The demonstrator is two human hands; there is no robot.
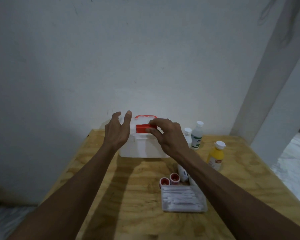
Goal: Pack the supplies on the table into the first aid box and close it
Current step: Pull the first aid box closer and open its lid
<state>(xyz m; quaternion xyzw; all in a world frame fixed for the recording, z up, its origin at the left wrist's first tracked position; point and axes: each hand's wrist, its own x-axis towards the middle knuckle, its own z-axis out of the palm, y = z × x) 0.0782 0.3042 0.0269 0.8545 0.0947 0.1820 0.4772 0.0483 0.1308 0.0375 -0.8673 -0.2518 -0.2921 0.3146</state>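
Observation:
A white first aid box with a red handle stands at the far edge of the plywood table, against the wall. My right hand pinches the red front latch between thumb and fingers. My left hand hovers spread at the box's left top corner, holding nothing. On the table lie a clear pack of cotton swabs, two red tape rolls, a white tube, a yellow bottle and two white bottles.
The grey wall rises right behind the box. A pale pillar stands at the right rear. The table's right edge drops to a light floor. The left edge borders a dark floor area.

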